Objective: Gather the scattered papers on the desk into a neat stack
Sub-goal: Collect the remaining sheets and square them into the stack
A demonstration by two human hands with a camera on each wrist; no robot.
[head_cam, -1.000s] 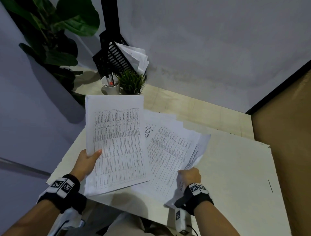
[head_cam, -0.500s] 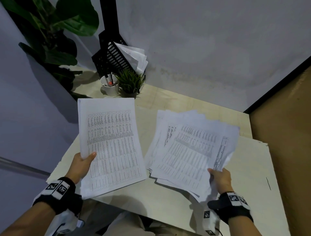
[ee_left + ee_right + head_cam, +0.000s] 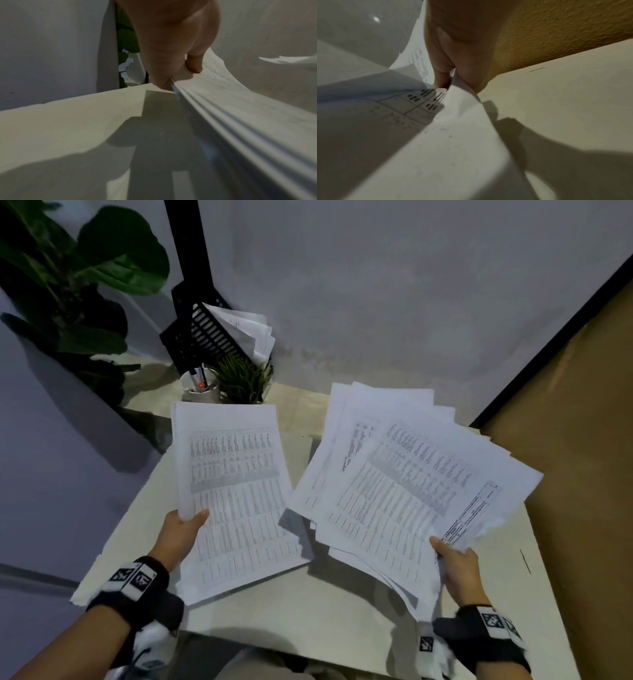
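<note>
My left hand (image 3: pixel 183 525) pinches the left edge of a squared-up bundle of printed sheets (image 3: pixel 236 494), lifted above the pale desk (image 3: pixel 308 607). In the left wrist view the thumb (image 3: pixel 193 63) lies on top of that bundle (image 3: pixel 240 111) and the fingers sit under it. My right hand (image 3: pixel 455 563) grips the lower right corner of a fanned, uneven bundle of printed sheets (image 3: pixel 404 484), also held off the desk. The right wrist view shows these sheets (image 3: pixel 423 121) pinched between thumb and fingers (image 3: pixel 441 73).
At the desk's back left corner stand a black slatted file holder (image 3: pixel 202 337) with more papers, a white pen cup (image 3: pixel 198 386) and a small potted plant (image 3: pixel 243 381). A large leafy plant (image 3: pixel 85 278) is at far left. An ochre wall (image 3: pixel 582 474) borders the desk's right side.
My right hand has carried its fanned sheets rightward and up, away from the left bundle, and they have spread out. The left bundle has shifted only slightly.
</note>
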